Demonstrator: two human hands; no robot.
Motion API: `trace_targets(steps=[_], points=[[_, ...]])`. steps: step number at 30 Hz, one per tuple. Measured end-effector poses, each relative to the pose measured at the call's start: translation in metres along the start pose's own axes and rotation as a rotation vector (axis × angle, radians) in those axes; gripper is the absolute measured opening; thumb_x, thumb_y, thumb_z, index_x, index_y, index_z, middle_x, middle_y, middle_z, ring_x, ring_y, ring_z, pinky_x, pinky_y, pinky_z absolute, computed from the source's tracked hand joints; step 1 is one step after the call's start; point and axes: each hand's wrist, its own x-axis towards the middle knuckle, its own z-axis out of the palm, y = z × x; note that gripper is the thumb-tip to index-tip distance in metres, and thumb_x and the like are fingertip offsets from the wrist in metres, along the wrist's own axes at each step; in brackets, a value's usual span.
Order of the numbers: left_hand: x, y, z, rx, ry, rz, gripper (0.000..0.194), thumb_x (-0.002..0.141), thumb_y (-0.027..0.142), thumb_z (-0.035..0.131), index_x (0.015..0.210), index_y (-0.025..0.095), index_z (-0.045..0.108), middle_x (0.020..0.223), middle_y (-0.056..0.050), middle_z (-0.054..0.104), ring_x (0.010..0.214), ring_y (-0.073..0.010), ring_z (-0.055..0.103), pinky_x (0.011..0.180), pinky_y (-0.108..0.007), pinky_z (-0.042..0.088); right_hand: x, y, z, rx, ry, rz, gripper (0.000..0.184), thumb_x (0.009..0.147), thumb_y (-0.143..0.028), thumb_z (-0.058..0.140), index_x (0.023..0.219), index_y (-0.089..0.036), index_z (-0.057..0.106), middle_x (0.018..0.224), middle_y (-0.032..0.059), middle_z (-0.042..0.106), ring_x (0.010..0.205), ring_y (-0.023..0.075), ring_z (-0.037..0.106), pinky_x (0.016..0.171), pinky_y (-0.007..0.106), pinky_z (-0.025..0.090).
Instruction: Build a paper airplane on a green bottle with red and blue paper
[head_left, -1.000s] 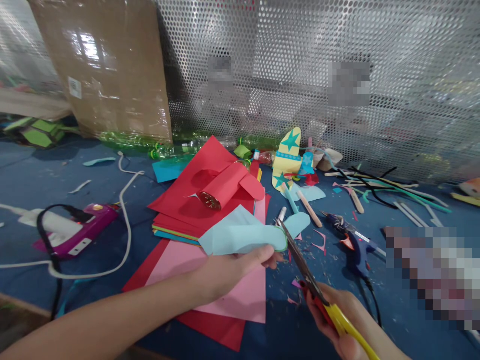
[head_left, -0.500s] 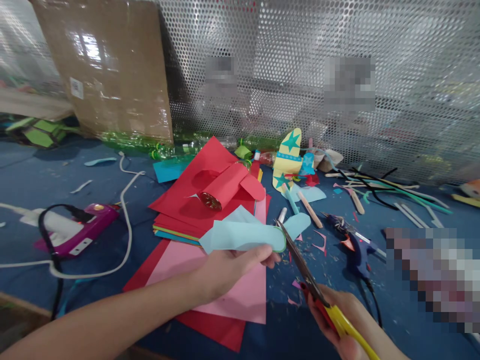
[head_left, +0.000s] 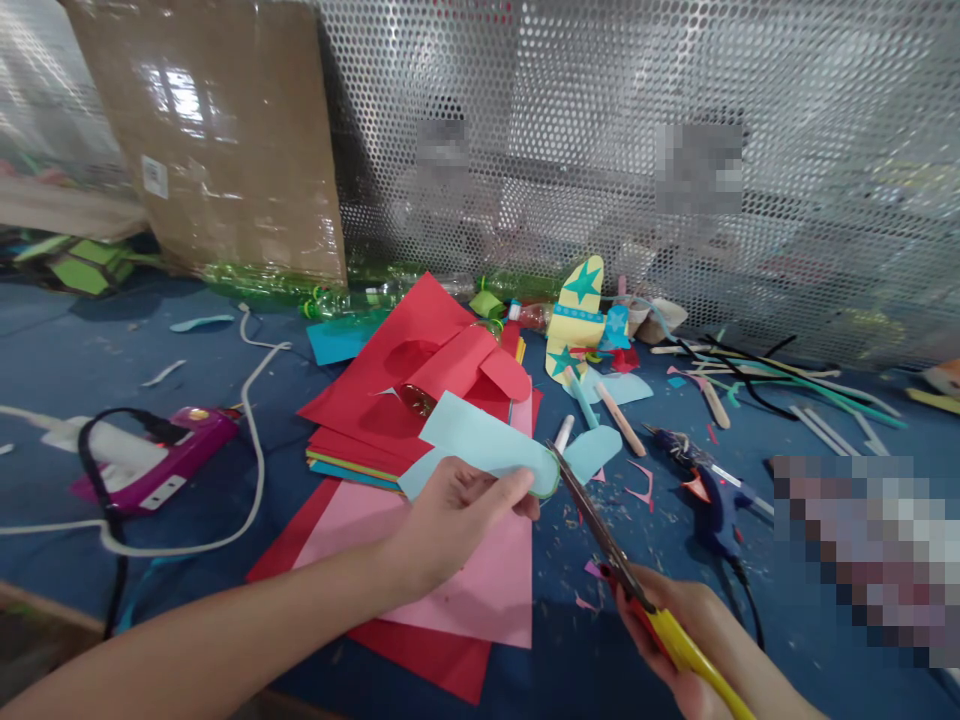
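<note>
My left hand point(head_left: 472, 510) pinches a light blue paper strip point(head_left: 480, 440) with a rounded right end, its rim marked by a green line. My right hand point(head_left: 675, 620) is closed around the red and yellow handles of a pair of scissors point(head_left: 600, 530). The blade tips meet the rounded end of the strip. Another light blue paper piece point(head_left: 596, 452) with a rounded end lies just behind the tips. Beneath the left hand are pink paper point(head_left: 480, 600) and a stack of red paper point(head_left: 352, 445), topped by a bottle wrapped in red paper point(head_left: 457, 370).
A yellow paper plane with stars point(head_left: 577, 318) stands at the back. To the right lie a blue glue gun point(head_left: 716, 500), glue sticks and paper scraps. A purple power strip point(head_left: 172, 460) with cords is at left. Cardboard point(head_left: 225, 150) leans against the perforated metal screen point(head_left: 600, 100).
My left hand has shifted slightly left and turned the light blue strip, so its far left end now points higher. The scissors have barely moved.
</note>
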Motion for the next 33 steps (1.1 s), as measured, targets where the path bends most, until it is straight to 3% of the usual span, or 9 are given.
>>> trace_targets(steps=[4, 8, 14, 20, 24, 33], points=[[0.002, -0.003, 0.003, -0.151, 0.028, 0.029, 0.016, 0.075, 0.032, 0.060, 0.069, 0.017, 0.063, 0.064, 0.001, 0.063, 0.059, -0.0126, 0.060, 0.061, -0.025, 0.052, -0.001, 0.001, -0.002, 0.044, -0.051, 0.041, 0.091, 0.054, -0.096, 0.027, 0.083, -0.017, 0.062, 0.052, -0.0017, 0.043, 0.044, 0.0108, 0.036, 0.041, 0.024, 0.036], [0.003, -0.004, 0.005, -0.183, 0.022, 0.049, 0.014, 0.075, 0.029, 0.060, 0.069, 0.017, 0.062, 0.064, 0.002, 0.063, 0.057, -0.0119, 0.060, 0.060, -0.025, 0.052, -0.004, 0.003, -0.001, 0.089, -0.052, 0.092, 0.095, 0.053, -0.097, 0.022, 0.086, -0.017, 0.062, 0.063, 0.0024, 0.052, 0.047, 0.0111, 0.040, 0.042, 0.024, 0.037], [0.000, -0.004, 0.005, -0.107, 0.014, 0.036, 0.015, 0.076, 0.028, 0.059, 0.066, 0.018, 0.062, 0.058, 0.002, 0.061, 0.058, -0.0127, 0.060, 0.063, -0.025, 0.052, -0.002, 0.000, -0.002, 0.075, -0.084, 0.061, 0.101, 0.053, -0.096, 0.029, 0.105, -0.014, 0.060, 0.061, 0.0011, 0.054, 0.047, 0.0110, 0.041, 0.042, 0.023, 0.034], [-0.001, -0.007, 0.003, -0.030, -0.014, 0.070, 0.019, 0.080, 0.030, 0.055, 0.066, 0.018, 0.061, 0.060, 0.001, 0.062, 0.061, -0.0142, 0.060, 0.065, -0.027, 0.050, -0.001, -0.011, -0.006, 0.053, -0.095, 0.037, 0.093, 0.059, -0.093, 0.030, 0.099, -0.015, 0.060, 0.061, 0.0006, 0.052, 0.046, 0.0102, 0.039, 0.040, 0.022, 0.029], [0.001, -0.008, 0.002, 0.012, -0.042, 0.084, 0.022, 0.082, 0.030, 0.053, 0.065, 0.018, 0.060, 0.062, 0.000, 0.063, 0.064, -0.0150, 0.060, 0.069, -0.028, 0.048, -0.002, -0.013, -0.005, 0.077, -0.096, 0.090, 0.096, 0.054, -0.095, 0.030, 0.097, -0.015, 0.058, 0.061, -0.0001, 0.049, 0.047, 0.0101, 0.036, 0.038, 0.022, 0.023], [-0.001, -0.008, 0.002, 0.025, -0.046, 0.076, 0.022, 0.083, 0.029, 0.052, 0.066, 0.018, 0.061, 0.062, 0.000, 0.063, 0.065, -0.0146, 0.060, 0.070, -0.028, 0.048, -0.003, -0.009, -0.002, 0.037, -0.047, 0.091, 0.098, 0.054, -0.096, 0.023, 0.099, -0.016, 0.058, 0.063, 0.0007, 0.049, 0.048, 0.0108, 0.036, 0.041, 0.024, 0.026]])
